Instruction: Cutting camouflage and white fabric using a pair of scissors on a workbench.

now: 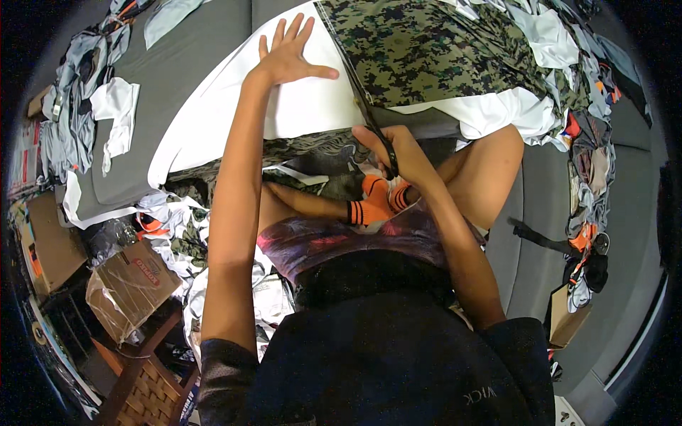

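Note:
My left hand (290,57) lies flat with its fingers spread on a white piece of fabric (305,106). My right hand (403,155) is closed round the handles of dark scissors (372,119), whose blades point away from me along the line where the white fabric meets a green camouflage-print fabric (426,53). Whether the blades are apart is hard to make out. Both fabrics spread in front of my crossed legs, and a dark camouflage fold hangs at the near edge of the white one.
I sit on a grey cushioned surface (490,206). White and camouflage scraps (181,227) heap at my left, near a taped cardboard box (131,291) and a woven wooden chair (145,390). More cloth piles lie along both sides, and a black strap (543,238) rests at the right.

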The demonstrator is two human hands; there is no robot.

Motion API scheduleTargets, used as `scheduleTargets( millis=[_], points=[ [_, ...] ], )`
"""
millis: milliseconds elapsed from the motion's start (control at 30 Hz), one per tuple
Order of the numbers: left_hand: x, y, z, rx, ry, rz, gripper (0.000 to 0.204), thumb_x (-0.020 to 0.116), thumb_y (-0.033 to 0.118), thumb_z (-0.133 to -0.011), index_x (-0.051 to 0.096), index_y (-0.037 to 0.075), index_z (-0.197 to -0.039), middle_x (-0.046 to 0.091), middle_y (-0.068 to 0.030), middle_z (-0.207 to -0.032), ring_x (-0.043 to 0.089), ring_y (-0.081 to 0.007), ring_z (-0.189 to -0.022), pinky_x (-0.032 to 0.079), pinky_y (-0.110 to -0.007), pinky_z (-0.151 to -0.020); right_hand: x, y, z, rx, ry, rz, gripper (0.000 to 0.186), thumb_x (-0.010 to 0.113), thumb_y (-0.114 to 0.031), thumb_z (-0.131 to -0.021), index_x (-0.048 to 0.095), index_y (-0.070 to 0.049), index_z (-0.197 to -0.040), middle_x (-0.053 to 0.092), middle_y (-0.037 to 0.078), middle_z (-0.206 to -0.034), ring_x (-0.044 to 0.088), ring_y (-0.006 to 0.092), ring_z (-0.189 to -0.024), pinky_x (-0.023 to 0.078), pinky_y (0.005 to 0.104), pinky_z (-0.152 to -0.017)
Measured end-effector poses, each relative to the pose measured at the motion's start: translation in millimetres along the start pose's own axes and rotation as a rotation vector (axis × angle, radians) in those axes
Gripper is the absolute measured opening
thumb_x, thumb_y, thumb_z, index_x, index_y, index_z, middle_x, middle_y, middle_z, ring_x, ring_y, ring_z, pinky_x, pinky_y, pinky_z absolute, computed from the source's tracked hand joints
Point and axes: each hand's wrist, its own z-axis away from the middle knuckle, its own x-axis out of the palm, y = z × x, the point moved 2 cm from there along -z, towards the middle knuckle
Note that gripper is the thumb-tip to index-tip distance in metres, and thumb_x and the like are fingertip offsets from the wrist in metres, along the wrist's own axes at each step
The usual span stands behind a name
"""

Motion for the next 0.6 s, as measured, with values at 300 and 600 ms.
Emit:
scheduleTargets(
  millis=[300,600],
  points=[
    [-1.5,0.3,0.1,-0.018,-0.045,-0.016,0.127,0.062,0.083,-0.048,0.017,0.019,-0.149,0.007,0.0013,-0.156,-0.003,-0.0253,-0.144,0.001,-0.057,-0.111,-0.7,-0.4,-3.1,0.015,0.022,0.052,0.066,0.062,-0.059,-0.081,0.048,-0.005,-0.046,0.041,0.001,-0.042,0.037,0.0127,-0.04,0.033,0.0279,-0.044],
    [-3.1,1.9,-0.6,-0.019,-0.052,-0.01,0.127,0.063,0.081,-0.049,0.016,0.018,-0.149,0.006,0.0004,-0.156,-0.004,-0.0251,-0.144,0.001,-0.057,-0.111,-0.2,-4.2,-0.4,0.005,0.019,-0.008,0.055,0.064,-0.051,-0.083,0.049,-0.009,-0.051,0.04,-0.001,-0.042,0.038,0.0084,-0.034,0.032,0.0216,-0.037]
  ],
)
